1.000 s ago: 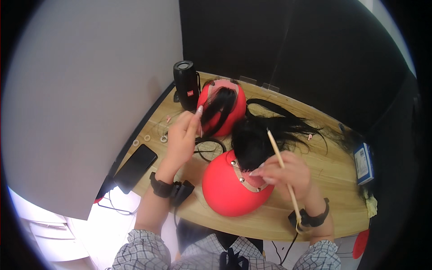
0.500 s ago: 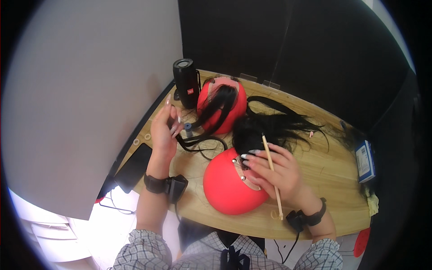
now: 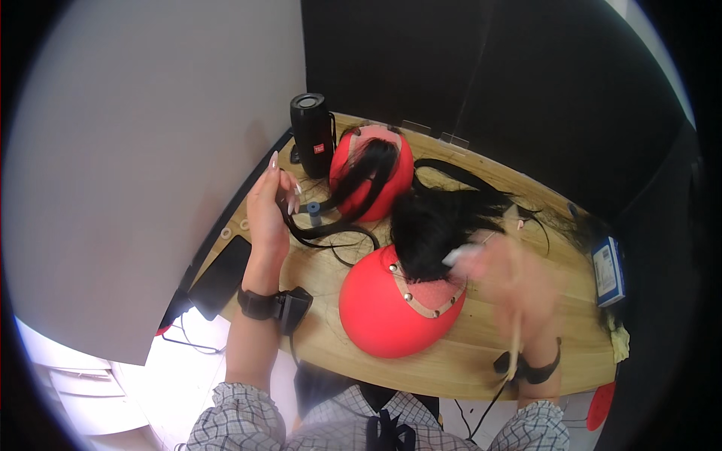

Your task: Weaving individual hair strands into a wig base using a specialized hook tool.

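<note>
On the wooden table (image 3: 481, 361), the near red mannequin head (image 3: 387, 316) bears a lace cap with black hair (image 3: 432, 225) spilling away from it. The left hand (image 3: 269, 210) has lifted a thin black strand (image 3: 331, 229) clear of that head since a second ago, pinching it between fingers, so one section looks separated out. The right hand (image 3: 504, 274), now a blur beside the head, seems closed round a thin wooden-handled tool (image 3: 515, 349).

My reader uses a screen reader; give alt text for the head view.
A left hand lifts a black hair strand beside two red mannequin heads on a wooden table; the blurred right hand holds a thin stick.
</note>
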The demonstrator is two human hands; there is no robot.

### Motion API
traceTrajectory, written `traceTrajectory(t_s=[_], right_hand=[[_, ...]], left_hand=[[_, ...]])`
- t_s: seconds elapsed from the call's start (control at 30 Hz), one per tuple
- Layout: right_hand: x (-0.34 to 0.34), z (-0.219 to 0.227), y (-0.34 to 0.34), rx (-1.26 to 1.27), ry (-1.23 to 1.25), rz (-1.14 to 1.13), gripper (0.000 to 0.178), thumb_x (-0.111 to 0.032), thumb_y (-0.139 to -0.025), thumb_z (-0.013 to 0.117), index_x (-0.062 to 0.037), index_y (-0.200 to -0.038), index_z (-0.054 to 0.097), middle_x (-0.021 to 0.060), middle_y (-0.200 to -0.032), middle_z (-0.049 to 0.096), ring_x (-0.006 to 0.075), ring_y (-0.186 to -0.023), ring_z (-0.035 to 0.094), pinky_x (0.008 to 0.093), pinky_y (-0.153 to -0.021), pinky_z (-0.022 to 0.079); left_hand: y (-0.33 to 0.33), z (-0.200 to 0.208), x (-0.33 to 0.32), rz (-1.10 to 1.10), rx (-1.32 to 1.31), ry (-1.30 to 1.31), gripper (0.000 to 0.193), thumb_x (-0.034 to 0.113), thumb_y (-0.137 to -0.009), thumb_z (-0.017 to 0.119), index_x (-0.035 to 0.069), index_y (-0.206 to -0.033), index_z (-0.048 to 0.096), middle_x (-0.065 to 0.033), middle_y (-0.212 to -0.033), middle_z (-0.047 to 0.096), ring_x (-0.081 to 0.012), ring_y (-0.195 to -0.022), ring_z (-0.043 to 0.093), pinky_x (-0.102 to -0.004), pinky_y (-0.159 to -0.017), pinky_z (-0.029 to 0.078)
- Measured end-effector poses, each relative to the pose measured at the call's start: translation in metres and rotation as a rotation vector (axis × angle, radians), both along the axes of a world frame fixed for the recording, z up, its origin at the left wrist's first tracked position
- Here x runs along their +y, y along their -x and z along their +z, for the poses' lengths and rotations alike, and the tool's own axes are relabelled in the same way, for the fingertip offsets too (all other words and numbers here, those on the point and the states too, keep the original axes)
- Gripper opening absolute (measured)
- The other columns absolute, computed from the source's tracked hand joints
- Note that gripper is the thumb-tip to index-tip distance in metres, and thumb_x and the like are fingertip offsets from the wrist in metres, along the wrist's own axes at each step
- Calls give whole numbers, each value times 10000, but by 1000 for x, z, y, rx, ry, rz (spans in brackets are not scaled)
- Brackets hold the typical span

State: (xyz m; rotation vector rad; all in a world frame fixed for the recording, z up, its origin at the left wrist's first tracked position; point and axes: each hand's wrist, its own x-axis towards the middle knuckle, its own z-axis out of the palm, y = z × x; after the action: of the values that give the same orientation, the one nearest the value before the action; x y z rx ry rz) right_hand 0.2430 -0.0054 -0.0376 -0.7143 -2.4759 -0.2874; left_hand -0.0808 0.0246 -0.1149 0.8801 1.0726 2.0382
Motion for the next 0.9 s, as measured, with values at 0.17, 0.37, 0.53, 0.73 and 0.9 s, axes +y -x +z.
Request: traceTrajectory(t_s=[0.17, 0.37, 0.53, 0.73, 0.9], right_hand=[[5, -35, 18, 46, 16, 424, 296, -133, -737, 746, -29, -1002, 663, 126, -1039, 675, 239, -1004, 652, 365, -926, 506], [12, -46, 6, 103, 40, 351, 272, -61, -738, 712, 19, -991, 653, 141, -1019, 677, 263, -988, 654, 379, -909, 515], [19, -61, -3, 195, 51, 265, 280, -49, -734, 707, 35, -995, 652, 155, -1006, 677, 280, -971, 656, 370, -864, 530], [41, -53, -33, 124, 147, -59, 304, -110, -765, 706, -15, -1051, 666, 123, -814, 645, 281, -756, 610, 375, -683, 488], [42, -9, -32, 751, 397, -21, 572, -511, -933, 409, -32, -1135, 646, 78, -774, 577, 187, -726, 551, 368, -686, 446]], left_hand=[[-6, 4, 0, -15, 52, 38, 353, 292, -992, 409, 99, -697, 419, -37, -697, 496, -101, -556, 388, -243, -519, 324], [-6, 1, 0, -38, 31, 59, 346, 280, -993, 407, 96, -700, 423, -41, -712, 508, -98, -543, 377, -244, -514, 322], [-7, -1, 1, -56, 56, 51, 334, 265, -990, 404, 91, -707, 438, -41, -725, 517, -94, -538, 376, -242, -508, 317], [-3, -5, 2, -51, 126, 85, 332, 264, -987, 405, 76, -718, 460, -40, -742, 526, -102, -593, 434, -242, -559, 363], [-13, -7, 4, -8, 252, 97, 362, 278, -988, 421, 63, -703, 484, -33, -730, 527, -111, -684, 480, -245, -667, 398]])
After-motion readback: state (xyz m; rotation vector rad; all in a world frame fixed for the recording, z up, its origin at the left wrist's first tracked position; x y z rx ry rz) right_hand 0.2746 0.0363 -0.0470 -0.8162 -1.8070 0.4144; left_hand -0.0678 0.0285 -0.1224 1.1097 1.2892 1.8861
